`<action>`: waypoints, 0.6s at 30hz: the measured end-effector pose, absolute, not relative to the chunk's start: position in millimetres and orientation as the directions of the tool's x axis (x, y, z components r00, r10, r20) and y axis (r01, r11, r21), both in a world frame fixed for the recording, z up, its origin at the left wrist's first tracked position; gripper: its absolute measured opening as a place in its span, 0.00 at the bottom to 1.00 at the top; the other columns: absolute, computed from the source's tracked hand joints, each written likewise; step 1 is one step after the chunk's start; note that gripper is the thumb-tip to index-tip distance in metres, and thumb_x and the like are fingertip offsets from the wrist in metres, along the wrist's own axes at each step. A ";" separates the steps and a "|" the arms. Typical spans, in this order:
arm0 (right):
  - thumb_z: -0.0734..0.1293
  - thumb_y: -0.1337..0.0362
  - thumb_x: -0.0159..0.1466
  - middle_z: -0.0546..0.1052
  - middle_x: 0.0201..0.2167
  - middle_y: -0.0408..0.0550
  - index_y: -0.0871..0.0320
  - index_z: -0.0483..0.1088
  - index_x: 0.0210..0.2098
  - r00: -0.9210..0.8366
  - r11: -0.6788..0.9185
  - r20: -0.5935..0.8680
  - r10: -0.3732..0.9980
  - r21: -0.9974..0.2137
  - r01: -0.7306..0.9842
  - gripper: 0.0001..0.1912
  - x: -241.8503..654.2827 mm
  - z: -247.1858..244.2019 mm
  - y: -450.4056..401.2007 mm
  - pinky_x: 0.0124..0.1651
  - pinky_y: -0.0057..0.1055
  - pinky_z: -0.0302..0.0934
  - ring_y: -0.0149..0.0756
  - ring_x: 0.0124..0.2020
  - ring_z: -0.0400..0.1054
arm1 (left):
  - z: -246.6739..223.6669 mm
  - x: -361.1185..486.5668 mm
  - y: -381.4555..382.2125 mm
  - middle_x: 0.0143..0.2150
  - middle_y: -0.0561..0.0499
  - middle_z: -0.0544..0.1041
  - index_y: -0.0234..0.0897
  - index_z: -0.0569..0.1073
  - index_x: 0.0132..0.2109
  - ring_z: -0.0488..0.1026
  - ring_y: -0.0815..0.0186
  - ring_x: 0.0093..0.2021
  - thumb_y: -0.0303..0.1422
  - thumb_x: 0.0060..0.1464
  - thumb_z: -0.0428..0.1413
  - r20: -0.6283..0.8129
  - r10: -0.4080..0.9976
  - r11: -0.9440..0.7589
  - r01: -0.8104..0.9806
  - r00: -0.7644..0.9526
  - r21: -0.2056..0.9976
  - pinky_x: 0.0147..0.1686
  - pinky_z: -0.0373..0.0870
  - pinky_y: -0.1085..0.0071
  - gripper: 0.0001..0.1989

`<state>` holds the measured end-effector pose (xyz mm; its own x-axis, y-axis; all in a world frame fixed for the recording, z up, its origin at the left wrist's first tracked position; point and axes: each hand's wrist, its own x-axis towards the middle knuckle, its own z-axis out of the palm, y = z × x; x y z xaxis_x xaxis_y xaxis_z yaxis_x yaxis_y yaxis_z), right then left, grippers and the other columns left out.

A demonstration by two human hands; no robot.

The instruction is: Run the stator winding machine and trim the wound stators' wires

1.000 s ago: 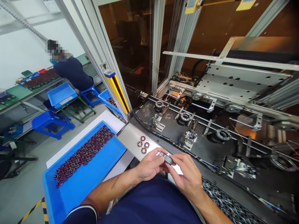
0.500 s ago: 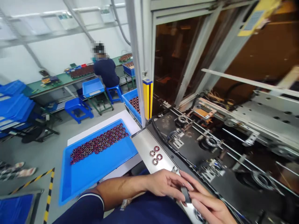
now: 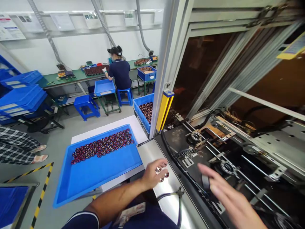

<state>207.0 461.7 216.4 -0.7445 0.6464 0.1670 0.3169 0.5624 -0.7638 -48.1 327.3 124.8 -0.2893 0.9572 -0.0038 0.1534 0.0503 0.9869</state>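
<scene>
My left hand (image 3: pixel 153 173) reaches over the metal ledge, its thumb and fingers apart around a few small round parts (image 3: pixel 166 175) with star-like centres. Whether the fingertips touch them, I cannot tell. Over the machine's edge, my right hand (image 3: pixel 226 194) pinches a dark grey ring-like piece (image 3: pixel 205 182); the hand is slightly blurred. Between the hands, pliers (image 3: pixel 180 192) with dark handles lie on the bright metal ledge (image 3: pixel 150 149).
To the left, a blue tray (image 3: pixel 95 176) holds many round parts. A machine (image 3: pixel 186 149) with rods and rings fills the right, beside a yellow post (image 3: pixel 165 110). A co-worker (image 3: pixel 119 73) sits at the far bench. Another person's legs (image 3: pixel 19 143) show at left.
My hands have separated: the left moved to the round parts, the right moved right over the machine with the ring-like piece. The pliers now show fully. The view has shifted left.
</scene>
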 end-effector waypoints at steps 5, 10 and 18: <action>0.57 0.44 0.70 0.73 0.58 0.62 0.60 0.76 0.36 -0.655 0.621 0.201 0.728 -0.597 0.507 0.28 164.0 192.5 611.5 0.65 0.51 0.60 0.51 0.60 0.68 | 61.0 -78.1 342.5 0.61 0.36 0.72 0.35 0.66 0.62 0.68 0.50 0.64 0.41 0.62 0.54 0.062 0.877 0.106 0.317 -0.477 0.943 0.65 0.61 0.46 0.25; 0.66 0.55 0.70 0.73 0.56 0.53 0.59 0.72 0.51 -0.657 0.608 0.108 0.746 -0.513 0.606 0.16 130.1 146.3 689.8 0.60 0.49 0.65 0.42 0.56 0.69 | 26.9 -73.7 342.4 0.59 0.38 0.75 0.37 0.65 0.63 0.71 0.50 0.61 0.40 0.62 0.53 0.107 0.871 0.130 0.436 -0.479 0.891 0.62 0.65 0.45 0.25; 0.66 0.57 0.70 0.72 0.57 0.53 0.58 0.70 0.54 -0.697 0.629 0.011 0.717 -0.441 0.640 0.17 125.9 111.3 711.4 0.58 0.48 0.67 0.42 0.55 0.69 | 22.9 -71.7 342.7 0.58 0.39 0.77 0.37 0.67 0.62 0.73 0.51 0.59 0.40 0.63 0.52 0.131 0.883 0.165 0.559 -0.451 0.813 0.60 0.68 0.47 0.22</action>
